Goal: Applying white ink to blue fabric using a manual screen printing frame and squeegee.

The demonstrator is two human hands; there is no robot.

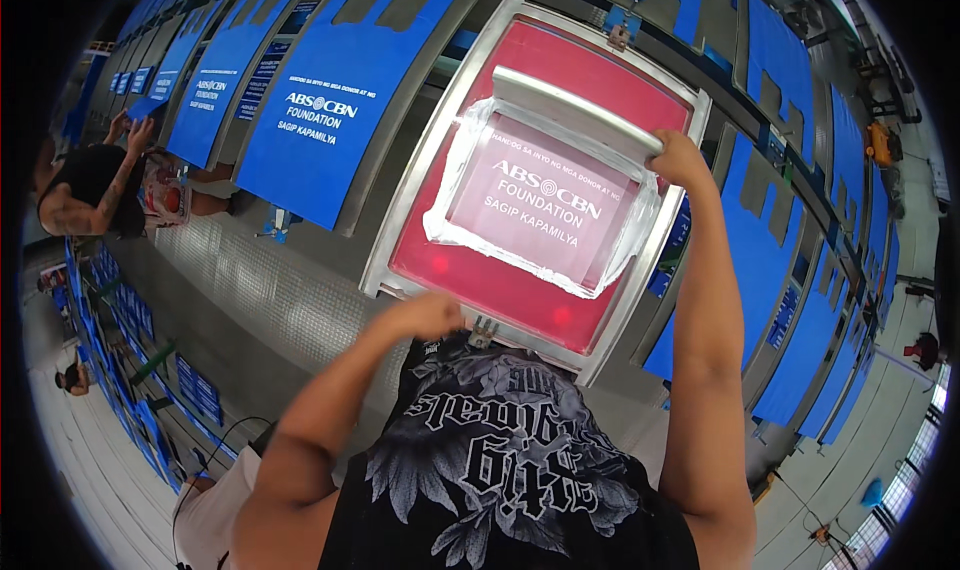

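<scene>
A screen printing frame with a pale metal rim and red mesh lies in front of me. Through its central window, white lettering shows on a pinkish ground, bordered by smeared white ink. My right hand is closed around the right end of a long squeegee, which lies across the far part of the window. At the frame's near edge, my left hand is curled on the rim, its fingertips partly hidden. A metal clamp sits just right of that hand.
Blue printed bag panels lie on boards to the left, and more blue panels on boards to the right. Another person handles a blue piece at far left. A metal hinge clamp joins the frame's far edge.
</scene>
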